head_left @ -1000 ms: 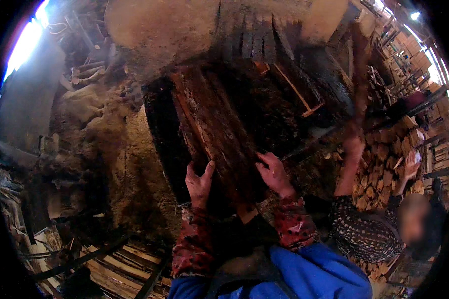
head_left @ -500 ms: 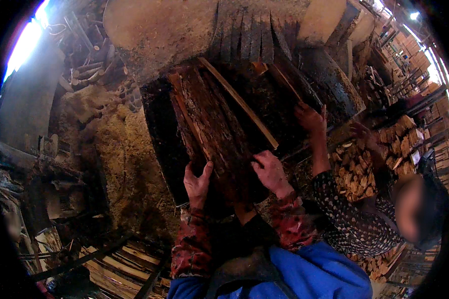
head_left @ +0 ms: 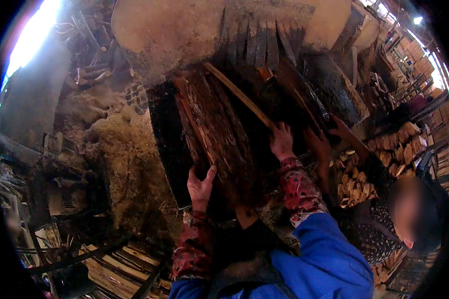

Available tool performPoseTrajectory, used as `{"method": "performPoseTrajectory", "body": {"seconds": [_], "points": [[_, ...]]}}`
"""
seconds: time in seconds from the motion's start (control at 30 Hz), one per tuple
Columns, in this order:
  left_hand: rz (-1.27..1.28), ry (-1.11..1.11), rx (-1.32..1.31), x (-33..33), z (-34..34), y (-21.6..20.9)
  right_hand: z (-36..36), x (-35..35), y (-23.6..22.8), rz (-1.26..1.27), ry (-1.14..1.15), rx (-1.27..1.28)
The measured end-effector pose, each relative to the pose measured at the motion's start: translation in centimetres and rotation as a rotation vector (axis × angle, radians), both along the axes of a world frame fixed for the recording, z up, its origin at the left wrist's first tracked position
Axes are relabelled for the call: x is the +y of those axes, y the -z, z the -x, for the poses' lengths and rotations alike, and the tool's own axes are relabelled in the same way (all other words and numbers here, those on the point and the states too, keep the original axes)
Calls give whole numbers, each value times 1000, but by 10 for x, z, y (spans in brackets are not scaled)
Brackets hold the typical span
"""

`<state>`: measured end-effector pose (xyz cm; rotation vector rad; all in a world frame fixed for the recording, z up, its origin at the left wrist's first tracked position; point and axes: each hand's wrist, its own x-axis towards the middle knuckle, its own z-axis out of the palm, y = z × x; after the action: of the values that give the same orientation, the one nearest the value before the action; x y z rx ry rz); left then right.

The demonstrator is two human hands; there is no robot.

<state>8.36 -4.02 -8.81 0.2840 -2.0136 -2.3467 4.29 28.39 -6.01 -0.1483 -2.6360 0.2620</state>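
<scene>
A long bark-covered wood slab (head_left: 217, 124) lies on a dark machine table, its far end near a curtain of dark hanging flaps (head_left: 257, 42). My left hand (head_left: 200, 188) grips the slab's near left edge, thumb on top and fingers at the side. To its right, a narrow pale wooden strip (head_left: 237, 94) lies slanted. My right hand (head_left: 283, 143) is at the strip's near end, fingers closed over it. Beside it are a co-worker's two hands (head_left: 318, 144), close to another dark board (head_left: 299, 92) on the right.
The co-worker (head_left: 374, 224) stands close on my right. Behind that person is a stack of split wood (head_left: 404, 144). Sawdust (head_left: 127, 154) covers the ground at left, with cut branches (head_left: 95, 74) beyond. Wood strips (head_left: 114, 274) lie in a rack at lower left.
My right hand has left the bark slab's right side and moved right and away from me, onto the strip's end. The co-worker's hands have come closer together. My left hand stays at the slab.
</scene>
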Motion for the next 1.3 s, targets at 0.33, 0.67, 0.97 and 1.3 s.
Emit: {"method": "performPoseTrajectory", "body": {"seconds": [0.33,0.67,0.97,1.3], "points": [[149,32,-32,11,-8,-61,-63,-43,-74,769,-46,-62],[237,78,23,6,-4,-41,-141,-97,-74,537,-76,-178],[127,23,50,-6,1,11,-124,-85,-89,710,-205,-347],[-29,65,-54,17,-12,-65,-49,17,-28,116,48,-313]]}}
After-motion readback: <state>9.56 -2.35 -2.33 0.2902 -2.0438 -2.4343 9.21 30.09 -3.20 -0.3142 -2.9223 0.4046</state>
